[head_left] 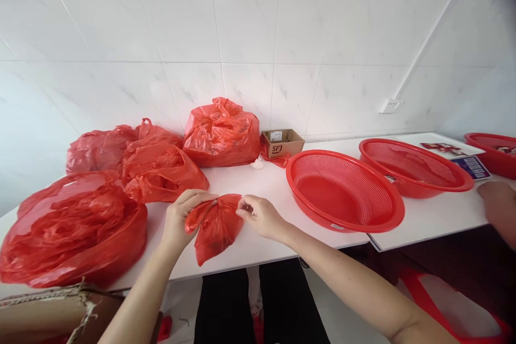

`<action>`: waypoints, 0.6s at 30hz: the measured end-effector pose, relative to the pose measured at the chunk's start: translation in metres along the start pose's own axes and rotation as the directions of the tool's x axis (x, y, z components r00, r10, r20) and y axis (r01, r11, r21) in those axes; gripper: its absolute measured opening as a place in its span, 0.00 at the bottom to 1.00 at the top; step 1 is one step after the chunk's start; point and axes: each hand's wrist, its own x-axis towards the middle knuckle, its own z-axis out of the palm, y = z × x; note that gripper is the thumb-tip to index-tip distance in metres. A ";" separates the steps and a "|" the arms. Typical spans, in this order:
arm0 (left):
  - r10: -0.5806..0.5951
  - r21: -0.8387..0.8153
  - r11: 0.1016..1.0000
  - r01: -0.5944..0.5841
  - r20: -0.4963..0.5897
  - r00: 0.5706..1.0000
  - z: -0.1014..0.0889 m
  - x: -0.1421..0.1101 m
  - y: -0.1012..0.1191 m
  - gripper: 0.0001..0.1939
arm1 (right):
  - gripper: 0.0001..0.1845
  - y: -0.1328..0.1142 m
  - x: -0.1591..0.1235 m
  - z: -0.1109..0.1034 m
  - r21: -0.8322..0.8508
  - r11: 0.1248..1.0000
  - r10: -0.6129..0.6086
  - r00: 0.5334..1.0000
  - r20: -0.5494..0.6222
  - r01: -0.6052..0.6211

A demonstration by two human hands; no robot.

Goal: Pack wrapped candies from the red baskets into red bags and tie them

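Note:
A small red plastic bag (217,234) hangs between my hands over the table's front edge, gathered at its top. My left hand (181,217) is closed on the bag's left side. On the opposite side, my right hand (260,216) pinches the bag's upper corner between thumb and fingers. The bag's lower part looks filled, but what is inside cannot be made out. Left of my left hand lies a large open red bag (76,231) of crumpled red plastic. A smaller red bag (161,169) sits just behind my left hand.
Two red plastic colanders (334,191) (419,166) stand at the right on the white table (266,260). A full red bag (221,137) and a small cardboard box (282,144) are by the wall. Another person's hand (497,207) shows at the right edge. A torn carton (44,314) stands lower left.

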 end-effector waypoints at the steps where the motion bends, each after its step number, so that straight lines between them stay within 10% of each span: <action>1: 0.018 0.031 0.999 -0.018 0.006 1.000 0.000 0.001 0.002 0.10 | 0.03 -0.001 0.002 0.000 0.067 0.998 -0.004 0.999 -0.033 0.007; 18: 0.006 -0.013 1.000 -0.006 -0.006 1.000 0.030 -0.014 0.002 0.09 | 0.09 0.000 0.015 0.021 0.414 0.902 0.095 0.991 0.097 -0.127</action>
